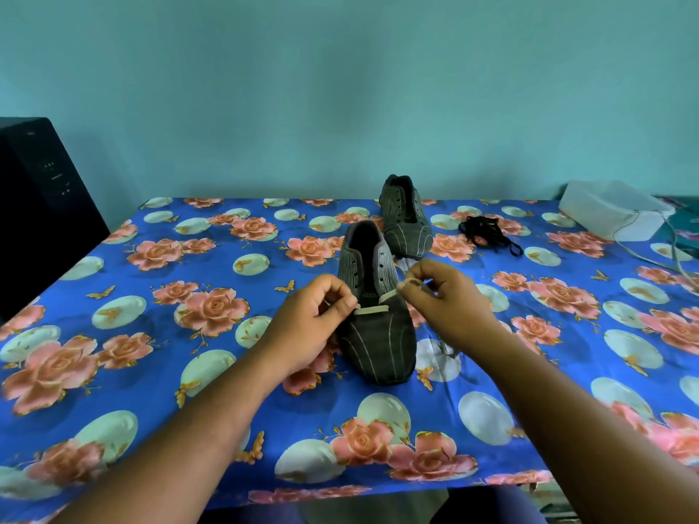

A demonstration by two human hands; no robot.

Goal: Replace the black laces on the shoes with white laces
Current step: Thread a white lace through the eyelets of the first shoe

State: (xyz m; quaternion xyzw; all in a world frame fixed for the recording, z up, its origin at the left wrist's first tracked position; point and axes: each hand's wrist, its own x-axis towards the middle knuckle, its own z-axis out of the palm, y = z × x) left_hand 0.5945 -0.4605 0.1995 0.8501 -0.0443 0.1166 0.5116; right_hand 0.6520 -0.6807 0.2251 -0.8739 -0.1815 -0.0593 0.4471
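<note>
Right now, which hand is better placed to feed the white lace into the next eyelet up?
Probably the right hand: it pinches the free white lace end just beside the near shoe's open eyelets. The left hand pinches the other end at the bottom row.

Both hands raised, left hand (316, 319) and right hand (442, 300) pinching, fingers curled.

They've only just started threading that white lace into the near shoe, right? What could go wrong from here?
1. Only one bar of white lace crosses the near shoe; if the left hand and right hand pull unevenly, the ends may come out unequal.
2. Nothing holds the shoe down, so a tug could slide it on the tablecloth.
3. The black laces lie loose near the far shoe and could get swept off.
</note>
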